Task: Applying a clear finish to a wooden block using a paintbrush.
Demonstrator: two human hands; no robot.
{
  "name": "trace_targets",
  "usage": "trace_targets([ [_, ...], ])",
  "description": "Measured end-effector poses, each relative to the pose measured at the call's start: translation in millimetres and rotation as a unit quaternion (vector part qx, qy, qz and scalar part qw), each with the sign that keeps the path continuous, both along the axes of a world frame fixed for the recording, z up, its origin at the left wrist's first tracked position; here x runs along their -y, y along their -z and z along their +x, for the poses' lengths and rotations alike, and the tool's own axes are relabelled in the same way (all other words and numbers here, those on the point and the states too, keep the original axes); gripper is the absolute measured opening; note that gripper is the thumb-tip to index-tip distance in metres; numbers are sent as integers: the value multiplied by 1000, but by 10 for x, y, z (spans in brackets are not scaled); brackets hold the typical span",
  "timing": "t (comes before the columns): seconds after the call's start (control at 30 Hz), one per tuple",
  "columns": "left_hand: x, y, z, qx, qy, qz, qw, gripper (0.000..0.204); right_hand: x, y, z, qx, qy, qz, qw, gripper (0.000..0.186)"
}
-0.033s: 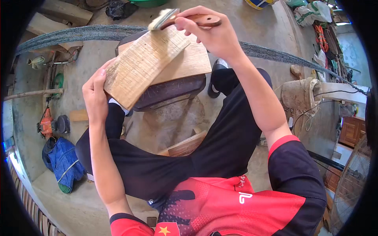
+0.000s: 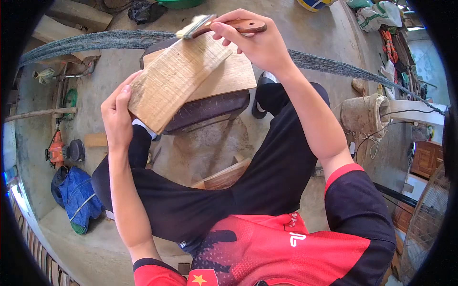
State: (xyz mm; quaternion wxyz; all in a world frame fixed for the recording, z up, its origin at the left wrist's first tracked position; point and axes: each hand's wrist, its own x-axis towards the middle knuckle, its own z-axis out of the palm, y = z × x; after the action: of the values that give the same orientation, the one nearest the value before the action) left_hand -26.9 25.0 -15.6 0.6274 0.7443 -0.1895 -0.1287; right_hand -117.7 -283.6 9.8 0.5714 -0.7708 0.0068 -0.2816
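Note:
A rough-sawn wooden board [image 2: 174, 78] is tilted up in front of me. My left hand [image 2: 117, 112] grips its near left end, with the thumb along the edge and the other fingers hidden behind. My right hand [image 2: 255, 43] is closed round the brown handle of a paintbrush [image 2: 238, 25]. The brush's pale bristles are at the board's far upper edge; I cannot tell whether they touch it. Beneath the board, a smooth light wooden panel [image 2: 234, 76] lies on a dark plastic stool [image 2: 210, 112] between my legs.
A grey hammock-like rope band [image 2: 100, 44] stretches across behind the stool. More wood [image 2: 224, 176] lies on the concrete floor under my legs. At left are an orange power tool [image 2: 57, 149] and a blue cloth bundle [image 2: 78, 193]; at right, a dirty bucket [image 2: 360, 116] and a fan [image 2: 424, 229].
The brush in my right hand has shifted slightly left and its bristles have tipped a little lower along the board's far edge. The board has barely moved.

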Motion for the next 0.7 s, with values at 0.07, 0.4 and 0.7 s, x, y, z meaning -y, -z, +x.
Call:
trace_targets([
  [0.07,-18,-7,-16,47,37,7,998,46,-15,-5,4,3,-18,-17,1000,33],
  [0.4,-4,64,38,72,40,29,996,46,228,-94,-114,-181,-22,-10,983,35],
  [0.7,-25,14,23,37,37,31,998,47,102,-90,-116,-155,9,-14,988,38],
])
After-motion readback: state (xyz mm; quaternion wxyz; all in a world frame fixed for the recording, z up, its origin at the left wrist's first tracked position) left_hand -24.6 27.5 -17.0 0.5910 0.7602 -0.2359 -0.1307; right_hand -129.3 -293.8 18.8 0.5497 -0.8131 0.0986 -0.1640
